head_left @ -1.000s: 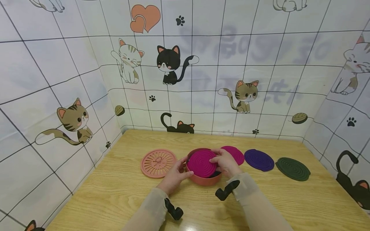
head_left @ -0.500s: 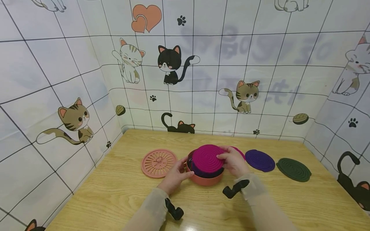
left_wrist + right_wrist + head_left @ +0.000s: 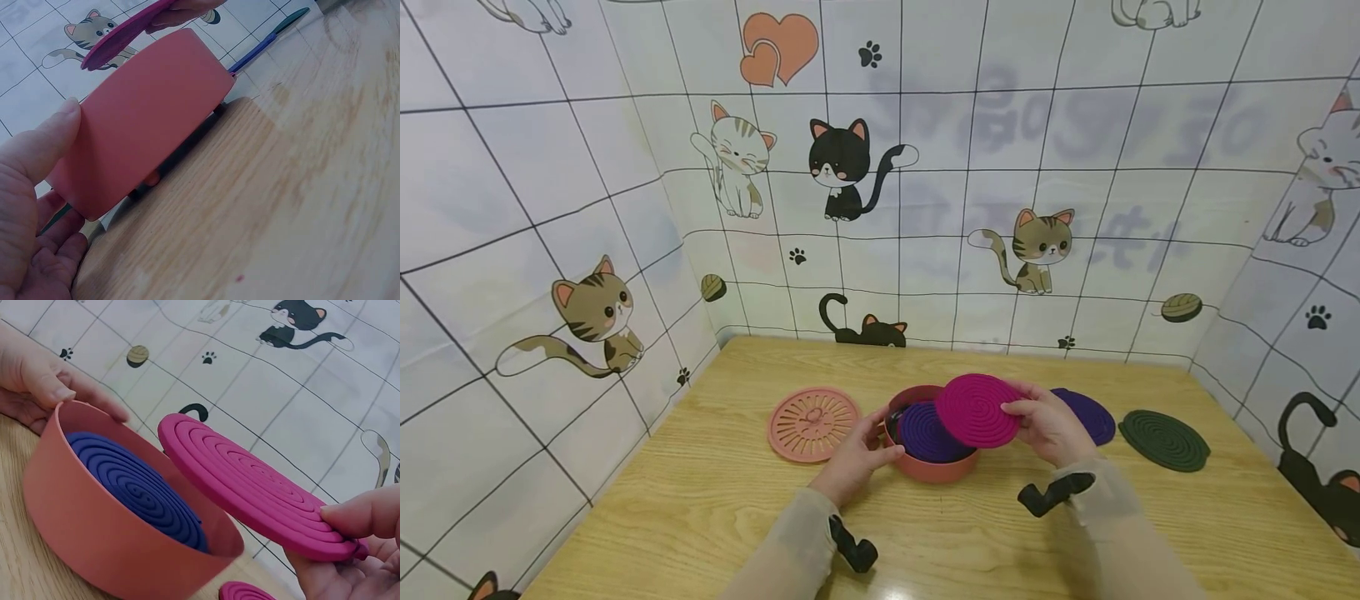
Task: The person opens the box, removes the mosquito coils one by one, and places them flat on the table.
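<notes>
My right hand [image 3: 1051, 423] pinches a magenta spiral coaster [image 3: 977, 410] by its edge, thumb on top, and holds it tilted above the right side of a round coral container [image 3: 934, 472]. Inside that container lies a dark blue spiral coaster [image 3: 140, 487], seen clearly in the right wrist view. The left hand [image 3: 856, 454] grips the container's left wall, its thumb at the near side in the left wrist view [image 3: 47, 144]. Part of a second magenta coaster [image 3: 245, 591] shows low in the right wrist view; in the head view it is hidden.
On the wooden table [image 3: 700, 517], a coral slotted round lid [image 3: 814, 424] lies left of the container. To the right lie another dark blue coaster [image 3: 1092, 418], partly covered by the right hand, and a dark green one [image 3: 1165, 440]. A cat-print sheet [image 3: 940, 267] stands behind.
The right hand has lifted the magenta coaster out of the container and moved it right, uncovering the dark blue coaster inside. My left hand has stayed on the container's wall.
</notes>
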A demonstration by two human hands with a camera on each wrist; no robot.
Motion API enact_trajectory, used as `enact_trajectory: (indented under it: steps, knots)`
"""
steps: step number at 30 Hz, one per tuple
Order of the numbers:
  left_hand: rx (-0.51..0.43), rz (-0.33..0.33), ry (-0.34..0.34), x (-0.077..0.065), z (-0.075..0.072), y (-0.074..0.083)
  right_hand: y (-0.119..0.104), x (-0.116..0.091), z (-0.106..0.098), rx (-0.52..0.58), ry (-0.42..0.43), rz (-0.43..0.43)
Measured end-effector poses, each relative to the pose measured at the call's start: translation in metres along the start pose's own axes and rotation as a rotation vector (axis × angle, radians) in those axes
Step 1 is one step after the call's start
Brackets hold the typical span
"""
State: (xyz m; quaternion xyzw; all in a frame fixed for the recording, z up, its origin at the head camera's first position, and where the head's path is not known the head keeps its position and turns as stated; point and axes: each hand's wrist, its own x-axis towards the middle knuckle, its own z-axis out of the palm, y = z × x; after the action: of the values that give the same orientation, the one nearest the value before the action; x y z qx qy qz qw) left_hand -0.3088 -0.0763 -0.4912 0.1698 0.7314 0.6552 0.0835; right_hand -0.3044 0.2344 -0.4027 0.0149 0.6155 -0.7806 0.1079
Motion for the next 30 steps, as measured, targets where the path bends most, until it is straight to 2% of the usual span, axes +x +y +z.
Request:
enact_trajectory:
  steps: [10, 16, 19, 26, 30]
  knots:
    - [-0.006, 0.013, 0.0, 0.0, 0.001, -0.002, 0.002, -0.015, -0.041, 0.049, -0.01, -0.002]
    - [-0.009, -0.013, 0.008, 0.0, 0.001, -0.001, 0.003, -0.024, -0.059, 0.062, -0.006, 0.01]
    - [-0.003, -0.006, 0.009, 0.0, 0.001, -0.002, 0.005, -0.026, -0.068, 0.072, -0.002, 0.019]
    - [0.011, 0.008, 0.008, 0.0, 0.001, 0.0, 0.019, -0.027, -0.087, 0.001, -0.023, 0.052]
    - [0.008, 0.009, 0.008, 0.0, 0.0, -0.001, 0.029, -0.027, -0.091, 0.008, -0.039, 0.096]
